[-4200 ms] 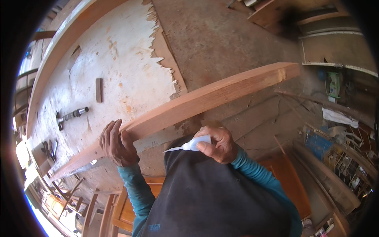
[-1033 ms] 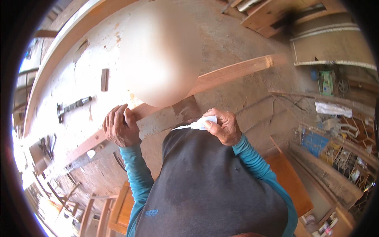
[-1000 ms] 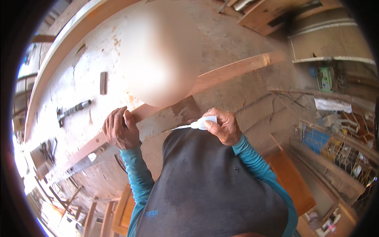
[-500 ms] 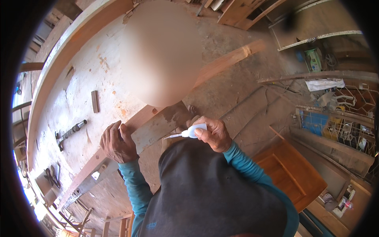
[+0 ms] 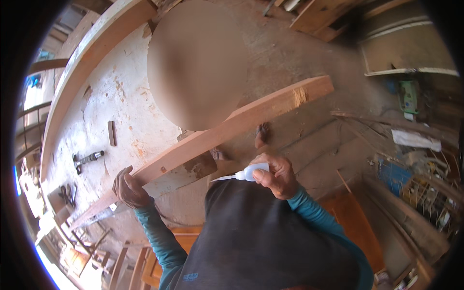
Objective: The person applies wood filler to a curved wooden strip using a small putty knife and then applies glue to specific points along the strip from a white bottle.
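Note:
My left hand point(image 5: 130, 188) is closed over the edge of a long wooden beam point(image 5: 193, 145), its fingers wrapped on the top. The beam runs from the lower left to the upper right and overhangs the worktable at its right end. A rough pale patch shows near that end. In front of my body, my right hand point(image 5: 277, 175) grips a small white squeeze bottle point(image 5: 256, 171). The bottle's thin nozzle points left and is apart from the beam. A large blurred oval hides part of the table and some of the beam's far edge.
On the pale, worn worktable point(image 5: 116, 96) lie a dark tool with a round shaft point(image 5: 89, 158), a short wood strip point(image 5: 111, 133) and pliers-like tools point(image 5: 66, 194). A curved-looking plank point(image 5: 82, 58) borders its far left. Wooden panels point(image 5: 355, 227) and a wire rack point(image 5: 430, 186) stand at right.
The view has shifted, and the beam's right end now shows more fully and sharply. My left hand still holds the beam. My right hand keeps the bottle, now slightly farther right and lower in view.

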A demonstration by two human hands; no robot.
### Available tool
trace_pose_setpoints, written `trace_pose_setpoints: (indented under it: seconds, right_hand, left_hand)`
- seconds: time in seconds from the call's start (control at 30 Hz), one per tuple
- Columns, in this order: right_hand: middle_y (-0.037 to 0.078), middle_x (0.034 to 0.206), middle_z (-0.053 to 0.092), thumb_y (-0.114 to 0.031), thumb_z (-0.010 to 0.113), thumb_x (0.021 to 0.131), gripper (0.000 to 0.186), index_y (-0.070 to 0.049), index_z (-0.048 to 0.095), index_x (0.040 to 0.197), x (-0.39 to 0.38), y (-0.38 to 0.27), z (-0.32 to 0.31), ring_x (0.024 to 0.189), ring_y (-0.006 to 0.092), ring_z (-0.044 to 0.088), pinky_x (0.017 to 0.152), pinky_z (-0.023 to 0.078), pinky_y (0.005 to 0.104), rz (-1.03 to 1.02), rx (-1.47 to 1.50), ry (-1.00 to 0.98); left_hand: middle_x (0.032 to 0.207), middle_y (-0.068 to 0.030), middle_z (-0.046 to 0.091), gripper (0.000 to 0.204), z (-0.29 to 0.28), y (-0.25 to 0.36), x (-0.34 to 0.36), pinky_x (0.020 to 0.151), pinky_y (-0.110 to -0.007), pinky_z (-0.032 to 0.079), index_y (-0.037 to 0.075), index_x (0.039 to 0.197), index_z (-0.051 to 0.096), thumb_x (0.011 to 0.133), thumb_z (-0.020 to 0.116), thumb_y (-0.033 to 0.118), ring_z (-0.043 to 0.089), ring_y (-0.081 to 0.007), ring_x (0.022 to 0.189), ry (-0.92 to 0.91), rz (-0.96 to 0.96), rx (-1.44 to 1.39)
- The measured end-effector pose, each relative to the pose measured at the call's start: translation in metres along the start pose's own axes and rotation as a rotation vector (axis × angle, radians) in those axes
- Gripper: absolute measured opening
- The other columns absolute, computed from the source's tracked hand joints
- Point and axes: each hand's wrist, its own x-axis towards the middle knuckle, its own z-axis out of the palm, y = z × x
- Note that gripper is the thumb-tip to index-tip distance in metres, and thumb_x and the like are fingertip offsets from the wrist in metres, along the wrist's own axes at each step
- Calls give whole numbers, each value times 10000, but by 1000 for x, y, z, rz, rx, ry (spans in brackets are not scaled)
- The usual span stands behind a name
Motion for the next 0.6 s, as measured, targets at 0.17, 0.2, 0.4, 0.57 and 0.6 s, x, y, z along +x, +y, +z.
trace_pose_setpoints:
  seconds: [0.17, 0.2, 0.4, 0.57, 0.6]
  right_hand:
    - [72, 850, 696, -200, 664, 979, 209, 0, 705, 1022, 9, 2, -59, 770, 116, 628, 717, 519, 303, 71, -67, -137]
    - [54, 843, 682, -207, 661, 986, 213, -2, 705, 1023, 12, 0, -70, 769, 107, 615, 711, 509, 299, 134, -90, -162]
    - [27, 818, 664, -197, 680, 981, 200, -4, 707, 1022, 18, -12, -100, 739, 85, 584, 684, 490, 282, 152, -40, -186]
    - [58, 836, 693, -145, 680, 960, 168, 8, 710, 1023, 22, -37, -122, 731, 96, 599, 684, 508, 275, -24, -28, -160]
    - [65, 834, 696, -144, 680, 952, 172, 11, 710, 1020, 24, -47, -126, 739, 102, 607, 690, 518, 280, -27, -33, -112]
  left_hand:
    - [1065, -167, 747, 472, -9, -39, -21, 1022, -461, 479, -7, 1018, 757, 1040, 446, 347, 682, -310, 1059, 9, -225, -450]
    - [1068, -163, 746, 530, -14, -29, -18, 1025, -453, 479, -7, 1045, 752, 1056, 400, 388, 680, -304, 1071, -13, -296, -375]
    - [1039, -104, 765, 743, -10, -28, -12, 762, -355, 516, 20, 1116, 750, 1092, 261, 579, 688, -227, 849, -53, -265, -79]
    - [936, -65, 764, 680, 1, -15, -3, 601, -316, 414, 46, 1051, 784, 1090, 333, 553, 524, -153, 632, 39, -259, -58]
    - [938, -69, 764, 641, 2, -11, 0, 604, -321, 421, 45, 1049, 783, 1086, 346, 513, 533, -160, 634, 51, -281, -60]
